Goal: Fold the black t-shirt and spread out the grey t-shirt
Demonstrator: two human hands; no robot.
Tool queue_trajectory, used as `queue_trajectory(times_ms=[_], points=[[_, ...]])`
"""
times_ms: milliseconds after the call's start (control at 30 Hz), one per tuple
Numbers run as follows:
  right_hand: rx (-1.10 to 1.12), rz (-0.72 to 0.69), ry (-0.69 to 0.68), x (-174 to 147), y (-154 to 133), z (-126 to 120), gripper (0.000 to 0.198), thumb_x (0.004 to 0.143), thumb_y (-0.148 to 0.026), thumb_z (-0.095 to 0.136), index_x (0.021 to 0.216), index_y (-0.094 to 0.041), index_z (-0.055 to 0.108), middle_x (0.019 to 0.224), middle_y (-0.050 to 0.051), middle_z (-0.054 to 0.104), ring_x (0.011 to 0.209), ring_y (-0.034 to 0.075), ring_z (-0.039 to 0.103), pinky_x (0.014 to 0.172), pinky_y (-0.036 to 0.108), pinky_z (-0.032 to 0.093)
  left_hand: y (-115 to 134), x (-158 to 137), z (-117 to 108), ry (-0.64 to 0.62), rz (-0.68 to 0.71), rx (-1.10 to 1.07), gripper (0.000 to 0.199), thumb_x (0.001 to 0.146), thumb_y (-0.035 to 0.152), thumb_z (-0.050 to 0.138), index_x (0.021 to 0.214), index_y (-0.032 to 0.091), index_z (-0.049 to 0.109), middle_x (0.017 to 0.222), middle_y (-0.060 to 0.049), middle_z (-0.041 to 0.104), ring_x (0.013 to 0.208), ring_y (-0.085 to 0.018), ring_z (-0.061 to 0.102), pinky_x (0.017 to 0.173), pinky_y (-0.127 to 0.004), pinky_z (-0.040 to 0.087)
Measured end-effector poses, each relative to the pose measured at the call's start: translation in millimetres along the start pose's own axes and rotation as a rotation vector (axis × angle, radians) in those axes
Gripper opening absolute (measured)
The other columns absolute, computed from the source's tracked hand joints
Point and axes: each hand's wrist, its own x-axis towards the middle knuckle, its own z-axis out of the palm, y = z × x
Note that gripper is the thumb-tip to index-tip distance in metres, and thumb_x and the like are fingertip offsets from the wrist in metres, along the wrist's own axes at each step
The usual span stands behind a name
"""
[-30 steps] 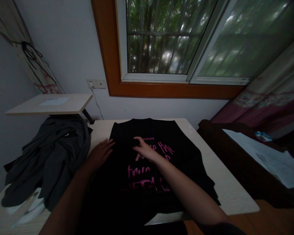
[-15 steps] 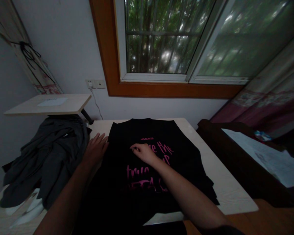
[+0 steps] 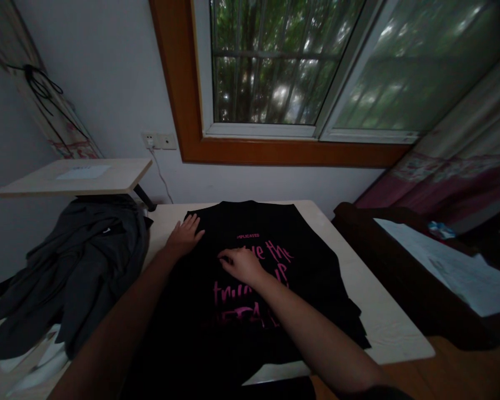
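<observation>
A black T-shirt (image 3: 312,278) with pink lettering lies spread out flat on the table. Other dark layers show under its right edge. My left hand (image 3: 185,235) rests on the shirt's upper left part near the shoulder, fingers stretched out, holding nothing. Over the middle of the print, my right hand (image 3: 240,264) is curled with thumb and fingertips close together. Whatever may be between those fingertips is too small or hidden to make out. My right forearm covers part of the lettering.
Dark grey clothes (image 3: 75,255) lie heaped at the left, under a small raised shelf (image 3: 129,172). The pale table (image 3: 395,322) extends past the shirt on the right. Beyond it stands a dark brown piece of furniture (image 3: 404,266) bearing a light sheet (image 3: 450,266). A window is behind.
My left hand has moved right and up, from beside the shirt's left edge onto its upper left part. My right hand stays over the print, nearly in place.
</observation>
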Motion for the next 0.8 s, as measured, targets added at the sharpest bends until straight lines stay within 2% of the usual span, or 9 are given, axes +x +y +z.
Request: queue_trajectory(times_ms=[100,200,367,567,667,800], points=[[0.0,-0.005,-0.007,-0.1,0.2,0.3,0.026,0.093,-0.028,0.058,0.114,-0.03,0.073,0.093,0.001,0.077,0.082,0.019,0.071,0.074,0.026,0.05,-12.9,4.7,4.7,-0.002,-0.063,-0.017,0.06,0.102,0.047,0.028,0.156,0.02,0.033,0.164,-0.01,0.025,0.153,-0.026,0.023,0.122,-0.058,0.017],[-0.019,-0.008,-0.016,-0.4,0.5,1.2,0.026,0.094,-0.028,0.057,0.115,-0.03,0.072,0.097,0.001,0.077,0.086,0.02,0.072,0.077,0.027,0.05,-16.5,5.7,4.8,0.007,-0.079,-0.017,0.06,0.102,0.048,0.026,0.156,0.022,0.032,0.165,-0.009,0.025,0.153,-0.025,0.023,0.122,-0.06,0.012],[-0.063,-0.049,-0.025,-2.8,0.4,2.2,0.028,0.094,-0.029,0.057,0.119,-0.029,0.071,0.102,0.003,0.075,0.091,0.021,0.069,0.079,0.029,0.05,-17.3,8.8,2.6,-0.029,-0.107,-0.016,0.063,0.102,0.051,0.024,0.157,0.021,0.03,0.166,-0.008,0.021,0.154,-0.026,0.019,0.12,-0.064,0.013],[-0.095,-0.283,0.101,-6.3,-2.7,-0.3,0.025,0.093,-0.032,0.064,0.115,-0.025,0.073,0.109,0.008,0.066,0.106,0.023,0.056,0.089,0.035,0.046,-25.2,12.6,4.5,-0.055,-0.107,-0.024,0.066,0.101,0.055,0.021,0.159,0.024,0.025,0.166,-0.006,0.02,0.154,-0.03,0.015,0.119,-0.068,0.015],[-0.07,-0.406,0.078,-7.4,-2.8,0.0,0.025,0.093,-0.033,0.066,0.116,-0.027,0.073,0.112,0.006,0.065,0.108,0.023,0.053,0.092,0.037,0.044,-27.1,12.4,3.9,-0.052,-0.099,-0.025,0.066,0.1,0.057,0.021,0.159,0.027,0.025,0.166,-0.005,0.02,0.154,-0.031,0.017,0.118,-0.068,0.014],[-0.065,-0.456,0.019,-8.9,-2.0,0.7,0.023,0.095,-0.034,0.064,0.115,-0.028,0.074,0.11,0.005,0.066,0.106,0.022,0.054,0.089,0.036,0.043,-27.7,12.8,1.0,-0.058,-0.115,-0.027,0.065,0.1,0.058,0.021,0.158,0.031,0.025,0.167,-0.002,0.019,0.153,-0.034,0.016,0.117,-0.07,0.015]])
